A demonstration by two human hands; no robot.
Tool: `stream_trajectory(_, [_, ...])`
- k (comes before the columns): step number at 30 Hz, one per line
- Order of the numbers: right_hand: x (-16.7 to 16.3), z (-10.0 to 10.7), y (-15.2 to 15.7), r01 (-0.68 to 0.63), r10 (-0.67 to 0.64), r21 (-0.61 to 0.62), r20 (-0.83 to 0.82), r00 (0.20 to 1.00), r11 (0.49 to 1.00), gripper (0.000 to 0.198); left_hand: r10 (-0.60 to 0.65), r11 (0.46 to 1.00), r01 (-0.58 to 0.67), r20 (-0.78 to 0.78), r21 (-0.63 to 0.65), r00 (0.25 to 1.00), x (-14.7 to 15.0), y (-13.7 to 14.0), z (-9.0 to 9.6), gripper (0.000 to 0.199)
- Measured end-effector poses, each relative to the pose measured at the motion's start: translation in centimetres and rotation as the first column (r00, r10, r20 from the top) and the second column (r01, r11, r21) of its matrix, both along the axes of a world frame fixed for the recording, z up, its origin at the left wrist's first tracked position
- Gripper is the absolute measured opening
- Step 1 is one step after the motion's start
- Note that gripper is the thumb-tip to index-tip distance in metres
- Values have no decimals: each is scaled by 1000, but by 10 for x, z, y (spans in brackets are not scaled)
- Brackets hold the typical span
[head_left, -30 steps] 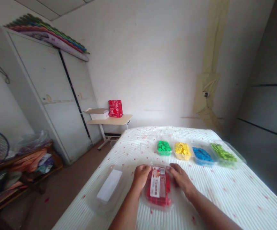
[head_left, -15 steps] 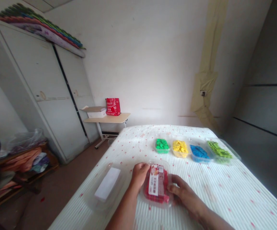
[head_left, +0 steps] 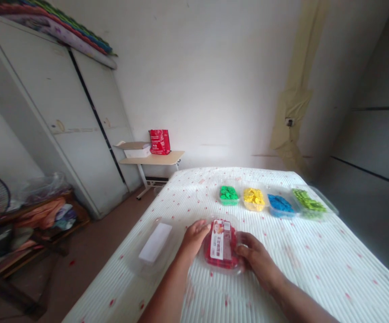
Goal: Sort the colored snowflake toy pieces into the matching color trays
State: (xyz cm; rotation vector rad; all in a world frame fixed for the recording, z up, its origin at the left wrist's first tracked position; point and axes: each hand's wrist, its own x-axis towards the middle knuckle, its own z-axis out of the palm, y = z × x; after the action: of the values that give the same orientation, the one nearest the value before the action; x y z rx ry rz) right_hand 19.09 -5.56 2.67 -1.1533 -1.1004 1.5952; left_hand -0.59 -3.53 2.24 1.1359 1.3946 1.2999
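A clear plastic box with red pieces (head_left: 227, 251) and a white and red label on its lid lies on the white ribbed cover in front of me. My left hand (head_left: 194, 237) holds its upper left edge, thumb and fingertips at the rim. Around its right side my right hand (head_left: 254, 255) is closed, the thumb near the lid's edge and the other fingers partly hidden. To the left rests a clear plastic lid or tray (head_left: 134, 264) with a white rectangular block or label (head_left: 155, 242) on it; I cannot tell which.
Behind the red box stand open clear tubs of green pieces (head_left: 229, 194), yellow pieces (head_left: 254, 197), blue pieces (head_left: 281, 205) and light green pieces (head_left: 308, 202). A side table (head_left: 167, 158) with a red bag (head_left: 159, 141) and a white box (head_left: 136, 151) is by the wall.
The view has tilted down slightly, so the scene sits higher. Both hands stay at the red box, and the left fingers look a little straighter at the rim.
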Motion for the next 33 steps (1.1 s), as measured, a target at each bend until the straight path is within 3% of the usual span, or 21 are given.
stream_trajectory(3, [0,3,0,6,-7,-19,-14,1000,1000,37,-133,990,140,161,-32,978,-9,-25,-4,66])
stream_trajectory(7, [0,3,-1,3,-3,-8,-34,999,1000,38,-314,946,321,335,37,888,-16,-48,-8,88])
stream_trajectory(15, [-2,-3,-1,-17,17,6,-26,1000,1000,39,-318,945,326,276,20,907,-16,-50,-4,97])
stream_trajectory(33, [-2,3,-4,-56,56,27,-24,998,998,34,-365,931,359,249,73,897,-19,-47,-14,91])
